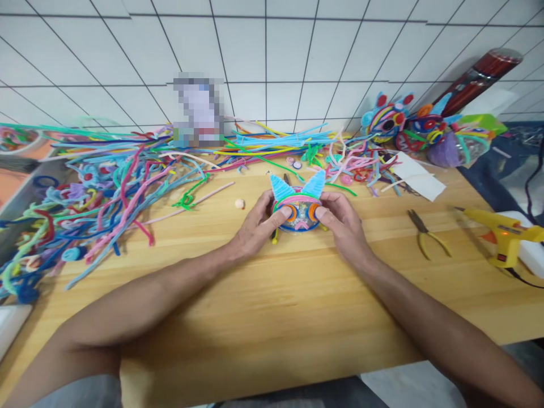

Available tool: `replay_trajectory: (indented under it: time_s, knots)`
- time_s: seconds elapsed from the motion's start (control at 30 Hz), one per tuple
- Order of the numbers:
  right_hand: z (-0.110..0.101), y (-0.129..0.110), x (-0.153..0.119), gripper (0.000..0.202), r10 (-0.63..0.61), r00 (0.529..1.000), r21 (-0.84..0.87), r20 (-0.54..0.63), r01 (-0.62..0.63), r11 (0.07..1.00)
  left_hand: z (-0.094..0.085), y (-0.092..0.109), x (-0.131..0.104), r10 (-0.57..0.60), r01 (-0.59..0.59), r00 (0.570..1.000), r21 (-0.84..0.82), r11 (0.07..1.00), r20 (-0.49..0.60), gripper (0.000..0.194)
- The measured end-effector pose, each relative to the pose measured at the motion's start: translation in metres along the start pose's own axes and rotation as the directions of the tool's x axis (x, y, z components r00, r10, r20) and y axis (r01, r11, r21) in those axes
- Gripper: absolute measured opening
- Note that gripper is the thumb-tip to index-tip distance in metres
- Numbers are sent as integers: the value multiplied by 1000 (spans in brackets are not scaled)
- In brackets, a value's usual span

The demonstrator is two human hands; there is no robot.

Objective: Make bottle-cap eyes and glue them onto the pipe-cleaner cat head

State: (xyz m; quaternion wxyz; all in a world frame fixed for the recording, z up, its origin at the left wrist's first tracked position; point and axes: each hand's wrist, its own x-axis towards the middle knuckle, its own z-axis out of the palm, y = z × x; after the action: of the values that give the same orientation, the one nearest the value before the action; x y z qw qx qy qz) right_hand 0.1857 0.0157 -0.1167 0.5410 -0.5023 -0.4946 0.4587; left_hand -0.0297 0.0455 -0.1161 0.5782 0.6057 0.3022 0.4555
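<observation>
A round pipe-cleaner animal face (301,199) with blue pointed ears, orange-and-blue coiled eyes and a pink mouth is held upright above the wooden table. My left hand (258,225) grips its left side, thumb on the left eye. On the other side my right hand (345,225) holds it, with the thumb pressed against the right eye. The fingers of both hands are partly hidden behind the face. Something yellow sticks out below it near my left hand.
Loose pipe cleaners (127,198) pile up at the left and along the wall. Pliers (427,235) and a yellow glue gun (501,232) lie right on the wooden table (255,317). Finished-looking faces (385,122), white paper (419,174) and a red flask (480,82) are at the back right.
</observation>
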Motion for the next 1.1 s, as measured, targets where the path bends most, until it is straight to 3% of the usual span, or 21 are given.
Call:
replay_trajectory:
  time_s: [1.1]
  knots:
    - [2, 0, 0, 53, -21, 1000, -7, -1, 21, 1000, 1, -5, 1, 31, -31, 1000, 0, 1000, -2, 47]
